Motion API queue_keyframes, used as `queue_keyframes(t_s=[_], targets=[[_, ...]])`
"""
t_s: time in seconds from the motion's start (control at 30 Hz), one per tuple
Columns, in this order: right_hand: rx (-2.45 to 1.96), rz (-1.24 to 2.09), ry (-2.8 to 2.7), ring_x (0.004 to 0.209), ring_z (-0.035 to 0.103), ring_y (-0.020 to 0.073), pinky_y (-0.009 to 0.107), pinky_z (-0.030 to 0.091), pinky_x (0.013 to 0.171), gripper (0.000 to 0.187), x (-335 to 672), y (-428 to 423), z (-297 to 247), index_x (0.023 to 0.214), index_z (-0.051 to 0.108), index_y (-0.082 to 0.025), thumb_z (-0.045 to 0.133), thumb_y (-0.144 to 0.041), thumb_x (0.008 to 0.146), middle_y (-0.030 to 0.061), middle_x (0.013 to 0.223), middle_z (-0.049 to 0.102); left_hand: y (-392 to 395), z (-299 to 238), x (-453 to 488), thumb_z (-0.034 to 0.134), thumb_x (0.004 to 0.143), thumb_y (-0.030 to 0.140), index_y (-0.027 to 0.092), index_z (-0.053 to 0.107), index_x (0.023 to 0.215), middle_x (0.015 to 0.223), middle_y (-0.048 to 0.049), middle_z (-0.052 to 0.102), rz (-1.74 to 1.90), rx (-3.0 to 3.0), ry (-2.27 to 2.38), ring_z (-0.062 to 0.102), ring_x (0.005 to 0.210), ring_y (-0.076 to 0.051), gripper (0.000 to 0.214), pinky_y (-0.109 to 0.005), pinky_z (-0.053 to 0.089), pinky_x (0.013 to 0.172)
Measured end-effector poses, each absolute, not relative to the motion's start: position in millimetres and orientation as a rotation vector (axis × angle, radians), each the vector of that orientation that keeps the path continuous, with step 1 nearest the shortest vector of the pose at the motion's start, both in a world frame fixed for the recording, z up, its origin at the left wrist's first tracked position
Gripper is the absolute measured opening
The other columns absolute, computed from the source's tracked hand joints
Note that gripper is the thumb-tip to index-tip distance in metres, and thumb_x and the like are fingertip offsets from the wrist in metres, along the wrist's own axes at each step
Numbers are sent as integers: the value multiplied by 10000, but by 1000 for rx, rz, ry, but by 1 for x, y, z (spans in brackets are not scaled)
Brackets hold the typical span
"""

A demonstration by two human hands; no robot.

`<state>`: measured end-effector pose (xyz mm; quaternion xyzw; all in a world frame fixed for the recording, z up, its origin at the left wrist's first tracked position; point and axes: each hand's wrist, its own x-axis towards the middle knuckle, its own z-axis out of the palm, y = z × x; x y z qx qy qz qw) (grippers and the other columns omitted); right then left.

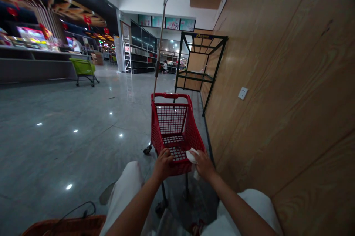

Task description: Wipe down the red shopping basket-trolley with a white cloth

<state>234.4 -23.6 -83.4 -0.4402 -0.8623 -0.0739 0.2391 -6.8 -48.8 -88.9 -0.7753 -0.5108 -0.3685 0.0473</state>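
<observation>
A small red shopping cart [170, 117] with a lattice basket stands right in front of me, its handle at the far end. My left hand [164, 164] is closed over the near left corner of the basket rim. At the near right corner, my right hand [203, 164] has its fingers closed on a crumpled white cloth [192, 154], which lies against the rim and hangs down a little outside. A thin pole [161, 40] rises beside the cart's far left corner.
A wood-panelled wall [277, 80] with a socket [243, 93] runs close on my right. Ahead is a black metal rack [195, 77]. A green cart [83, 67] stands by a counter [36, 67] at left. An orange basket [69, 225] sits at lower left.
</observation>
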Motion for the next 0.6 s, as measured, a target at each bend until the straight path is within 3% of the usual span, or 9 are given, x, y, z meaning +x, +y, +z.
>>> queue_keyframes(t_s=[0.1, 0.23, 0.33, 0.43, 0.6], targets=[[-1178, -252, -2239, 1328, 372, 242, 469, 326, 1089, 708, 223, -27, -97, 1387, 433, -143, 379, 17, 700, 137, 1418, 447, -47, -87, 5, 760, 605, 278, 193, 611, 666, 942, -81, 556, -1151, -2327, -1588, 465, 1108, -287, 182, -421, 472, 929], [-1043, -247, -2298, 1365, 334, 219, 429, 329, 1093, 721, 180, -39, -104, 1449, 330, -108, 382, 13, 740, 138, 1477, 390, -46, -84, 16, 677, 672, 215, 199, 656, 719, 862, -69, 563, -1197, -2318, -1562, 498, 1007, -249, 53, -420, 458, 946], [-1064, -205, -2355, 1270, 455, 233, 450, 339, 1080, 641, 168, -45, -94, 1415, 412, -185, 435, -43, 791, 106, 1398, 498, -45, -83, 15, 629, 693, 165, 204, 684, 834, 867, -68, 572, -1178, -2334, -1526, 502, 994, -233, 157, -408, 450, 959], [-1132, -147, -2384, 1148, 547, 228, 481, 318, 1087, 564, 184, -40, -79, 1319, 527, -280, 494, -84, 791, 75, 1282, 588, -43, -85, 12, 697, 672, 261, 207, 680, 803, 906, -74, 575, -1136, -2360, -1512, 485, 1056, -255, 142, -411, 452, 959], [-1165, -71, -2376, 1264, 465, 245, 451, 298, 1117, 491, 224, -21, -70, 1162, 628, -201, 515, -68, 704, 100, 1300, 574, -38, -91, 11, 775, 623, 379, 199, 635, 707, 940, -79, 571, -1099, -2374, -1489, 476, 1099, -283, 243, -430, 464, 941]])
